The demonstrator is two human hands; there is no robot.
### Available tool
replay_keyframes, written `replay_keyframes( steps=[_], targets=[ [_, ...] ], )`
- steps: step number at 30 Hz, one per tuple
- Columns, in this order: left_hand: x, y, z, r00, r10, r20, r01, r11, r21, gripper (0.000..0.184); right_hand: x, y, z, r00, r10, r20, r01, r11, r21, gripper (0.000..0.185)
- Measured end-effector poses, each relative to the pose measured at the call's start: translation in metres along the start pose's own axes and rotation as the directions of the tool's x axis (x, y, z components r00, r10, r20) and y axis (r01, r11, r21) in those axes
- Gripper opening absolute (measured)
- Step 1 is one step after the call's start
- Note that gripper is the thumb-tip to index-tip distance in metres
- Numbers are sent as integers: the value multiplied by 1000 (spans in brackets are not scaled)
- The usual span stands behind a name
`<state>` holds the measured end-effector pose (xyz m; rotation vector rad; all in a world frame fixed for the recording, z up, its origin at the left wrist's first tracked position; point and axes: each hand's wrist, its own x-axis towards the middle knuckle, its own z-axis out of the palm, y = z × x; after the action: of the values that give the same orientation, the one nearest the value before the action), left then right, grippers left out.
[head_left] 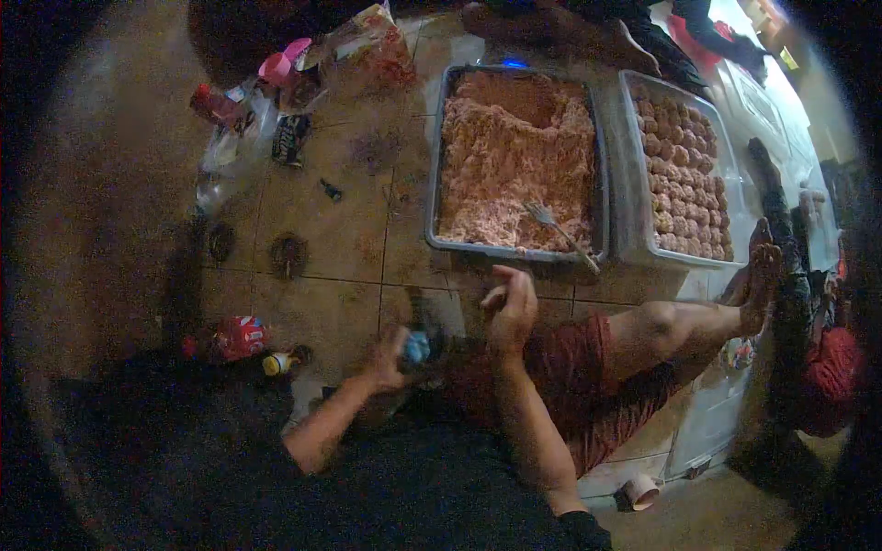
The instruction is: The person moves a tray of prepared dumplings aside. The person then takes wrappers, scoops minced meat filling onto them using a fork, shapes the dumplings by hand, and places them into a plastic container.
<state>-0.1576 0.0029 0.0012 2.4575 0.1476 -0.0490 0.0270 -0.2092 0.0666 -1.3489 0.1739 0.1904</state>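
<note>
My left hand [386,365] is low in the middle, blurred, against a small dark object with a light-blue patch [416,347] that may be a phone. It seems to grip this object, though its fingers are partly hidden. My right hand [514,308] is raised just below the near edge of a grey tub [522,252]. Its fingers are loosely bent and apart, with nothing visible in them. Pinkish minced mixture [505,156] fills much of the tub. A fork [556,231] rests on the mixture, its handle reaching over the near right corner.
Right of the tub, a clear plastic bin [634,174] holds rows of meatballs [684,174]. My bare leg [675,321] stretches right below it. Bags and a pink cup [276,67] are upper left; a red-labelled bottle [241,338] lies left. Other people sit around.
</note>
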Motion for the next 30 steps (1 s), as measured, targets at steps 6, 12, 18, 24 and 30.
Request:
replay_keyframes(
  steps=[6,12,18,24,30],
  targets=[
    [80,40,-8,926,-218,309,163,967,194,63,-10,28,16,993,-45,111,76,954,-291,25],
    [115,-46,18,980,28,198,-35,999,28,77,-12,62,30,890,-264,371,425,773,-470,35],
    [137,82,-70,993,-57,-107,-114,-141,-983,63,-28,-46,69,773,-460,438,601,752,-270,58],
    [148,111,-135,912,-391,-122,-266,-339,-902,37,-40,-46,79,435,-573,695,897,344,-278,61],
    [179,132,-173,746,-630,-215,-284,-9,-959,29,14,-48,-9,756,-36,654,504,669,-546,50]
  ],
)
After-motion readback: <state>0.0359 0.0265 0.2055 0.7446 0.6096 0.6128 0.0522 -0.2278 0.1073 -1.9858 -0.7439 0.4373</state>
